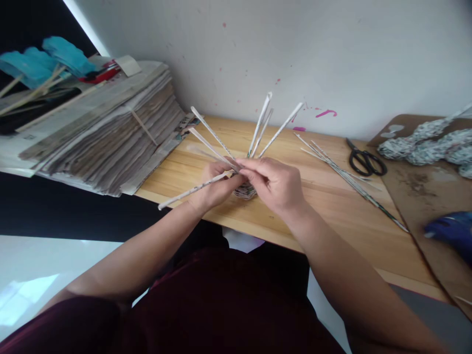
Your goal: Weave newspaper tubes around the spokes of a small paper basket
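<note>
A small woven basket of rolled paper (245,191) is in front of me at the table's near side, mostly covered by my hands. Several rolled paper tubes (282,129) rise from it and fan outward. My left hand (216,191) is closed around the basket's left side, its fingers partly hidden behind the tubes. Thumb and fingers of my right hand (278,182) pinch a paper tube at the basket's rim; the exact pinched spot is hidden. One printed paper tube (195,190) sticks out to the left, over my left hand.
Loose paper tubes (354,182) lie right of the basket, beside black scissors (367,160). Farther right, a brown board (416,196) carries braided paper (427,145) and a blue object (452,233). At left stands a tall newspaper stack (121,130). A wall (258,54) closes off the back.
</note>
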`<state>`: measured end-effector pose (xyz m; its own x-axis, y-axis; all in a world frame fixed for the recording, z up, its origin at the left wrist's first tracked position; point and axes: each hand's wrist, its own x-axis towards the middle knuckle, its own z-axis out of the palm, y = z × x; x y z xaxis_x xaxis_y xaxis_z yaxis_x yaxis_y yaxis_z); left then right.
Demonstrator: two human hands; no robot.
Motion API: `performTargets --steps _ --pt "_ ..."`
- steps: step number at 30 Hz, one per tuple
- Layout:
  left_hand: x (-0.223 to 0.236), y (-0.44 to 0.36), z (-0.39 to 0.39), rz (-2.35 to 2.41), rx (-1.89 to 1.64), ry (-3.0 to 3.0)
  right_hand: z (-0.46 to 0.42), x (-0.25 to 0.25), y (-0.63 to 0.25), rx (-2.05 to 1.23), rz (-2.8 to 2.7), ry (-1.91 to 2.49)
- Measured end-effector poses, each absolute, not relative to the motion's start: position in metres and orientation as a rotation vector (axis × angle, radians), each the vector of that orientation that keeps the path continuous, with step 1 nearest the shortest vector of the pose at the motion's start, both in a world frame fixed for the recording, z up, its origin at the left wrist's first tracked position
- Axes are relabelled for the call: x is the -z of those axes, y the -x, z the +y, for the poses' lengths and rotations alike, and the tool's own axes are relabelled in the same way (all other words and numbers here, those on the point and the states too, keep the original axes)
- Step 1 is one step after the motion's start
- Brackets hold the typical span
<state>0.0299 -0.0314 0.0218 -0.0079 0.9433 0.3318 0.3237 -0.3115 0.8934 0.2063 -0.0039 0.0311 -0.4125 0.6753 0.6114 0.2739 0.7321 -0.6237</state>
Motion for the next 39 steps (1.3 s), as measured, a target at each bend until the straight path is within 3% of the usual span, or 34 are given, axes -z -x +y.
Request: performTargets --steps 6,21,30,39 --pt "-0.020 -0.024 -0.028 1.211 -1.370 -1.572 0.010 -0.032 -0.211 -1.074 -1.828 0.822" --pt "-0.025 -0.019 -0.024 1.165 -1.325 -1.718 0.008 -0.035 -0.210 -1.089 -1.843 0.876" --pt "-0.027 -0.014 -0.027 1.240 -1.251 -1.923 0.015 -0.026 -0.204 -1.494 -1.604 0.920" --pt "-0.025 -0.017 -0.025 1.233 -1.296 -1.756 0.017 -0.018 -0.194 -1.582 -1.472 0.901"
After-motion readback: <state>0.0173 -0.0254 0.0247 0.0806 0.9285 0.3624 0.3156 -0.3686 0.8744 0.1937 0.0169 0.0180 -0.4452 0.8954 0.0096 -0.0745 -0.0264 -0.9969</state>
